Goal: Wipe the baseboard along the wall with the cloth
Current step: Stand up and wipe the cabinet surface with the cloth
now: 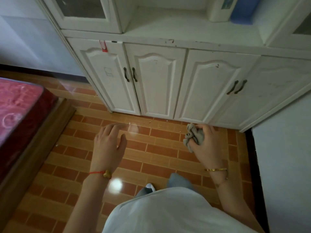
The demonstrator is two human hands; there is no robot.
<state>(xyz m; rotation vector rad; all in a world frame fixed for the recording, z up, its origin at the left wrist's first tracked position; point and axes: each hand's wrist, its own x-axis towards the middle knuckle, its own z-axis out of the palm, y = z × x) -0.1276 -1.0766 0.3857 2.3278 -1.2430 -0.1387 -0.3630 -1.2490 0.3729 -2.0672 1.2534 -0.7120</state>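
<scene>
Over a brick-pattern floor, the right hand at three o'clock grips a bunched cloth near the cabinet foot; left hand open, empty. Baseboard runs at four o'clock.

A: How much of the cloth shows?

B: Only the bunched part sticking out. The rest is buried inside the grip of the right hand, and those fingertips are tucked behind the knuckles.

A: And the left hand?

B: Its fingertips smear into motion blur; I can't separate them.

A: The baseboard?

B: A dark strip at the right wall; its lower stretch disappears behind the right forearm and shirt. The cabinet covers the wall behind it.

A: Anything cropped?

B: The bed runs off the left edge, the cabinet off the top and right. One shoe peeks out; the legs are mostly hidden.
</scene>
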